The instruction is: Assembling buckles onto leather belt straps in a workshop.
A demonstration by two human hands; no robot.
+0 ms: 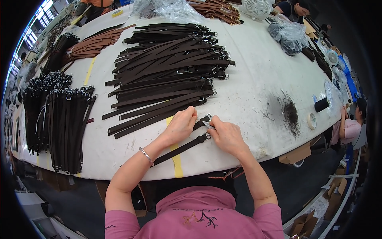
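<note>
My left hand (181, 125) is closed on a dark brown belt (198, 124), near its silver buckle end. Close to that buckle, my right hand (226, 136) is closed around a small, pale metal tool that looks like thread snips (208, 125); its blades are at the belt and most of it is hidden in my fingers. A second dark belt (180, 150) lies on the table nearer to me, its buckle beside my right hand. Beyond my hands, a broad pile of dark brown buckled belts (159, 71) is spread in rows.
Bundled dark belts (67, 127) stack at the left, with brown straps (95, 43) behind. To the right on the white table (250, 95) are thread scraps (290, 113), a black thread spool (321, 104) and a tape roll (312, 121). A white fan (256, 8) stands far back; other people work right.
</note>
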